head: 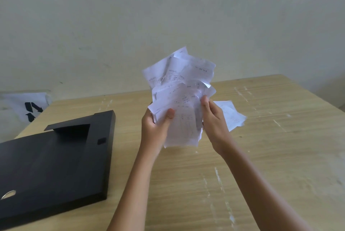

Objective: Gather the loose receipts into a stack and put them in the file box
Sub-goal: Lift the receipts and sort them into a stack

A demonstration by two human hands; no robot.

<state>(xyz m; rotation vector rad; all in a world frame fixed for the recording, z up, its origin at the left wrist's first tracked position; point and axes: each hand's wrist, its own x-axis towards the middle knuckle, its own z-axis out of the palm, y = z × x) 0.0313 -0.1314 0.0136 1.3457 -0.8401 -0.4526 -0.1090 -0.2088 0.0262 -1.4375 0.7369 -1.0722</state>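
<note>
Above table (261,156), both hands' fingers (169,114) around receipts (179,89).

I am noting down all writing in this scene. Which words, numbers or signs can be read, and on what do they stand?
"NOTA NO": printed on a receipt in the bunch of receipts held by both hands.
Other printing and handwriting on those receipts: too small and blurred to read.
Black arrow-like marks, no letters: on the white bag behind the table.
Black file box: no text.

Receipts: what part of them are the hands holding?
Both hands hold the bunch of receipts near its bottom. The left hand grips the lower left edge, thumb in front; the right hand pinches the lower right edge.
</note>
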